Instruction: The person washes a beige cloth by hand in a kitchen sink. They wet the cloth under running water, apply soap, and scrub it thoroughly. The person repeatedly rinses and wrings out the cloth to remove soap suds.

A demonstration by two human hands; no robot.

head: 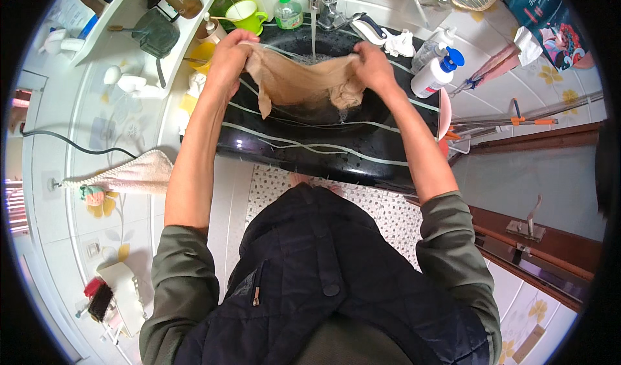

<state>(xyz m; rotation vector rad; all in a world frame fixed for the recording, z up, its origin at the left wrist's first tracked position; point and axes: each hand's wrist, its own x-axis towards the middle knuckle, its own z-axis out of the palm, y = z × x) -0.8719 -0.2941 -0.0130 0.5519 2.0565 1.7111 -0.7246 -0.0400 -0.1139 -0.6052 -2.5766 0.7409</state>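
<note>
A wet beige cloth (305,83) is stretched between my two hands over the basin of a black sink (310,139) with white wavy lines. My left hand (231,59) grips its upper left corner, and one end dangles below that hand. At the other side my right hand (373,66) pinches the upper right edge, where the fabric bunches into folds. Behind the cloth, water runs from a chrome faucet (330,8) into the basin. The cloth hides much of the basin's inside.
Along the back rim stand a green-pump soap bottle (288,13) and a green cup (245,15). A blue-capped white pump bottle (436,74) sits at the right rim. Shelves (165,74) with toiletries line the left wall. A door with a metal handle (529,224) is at right.
</note>
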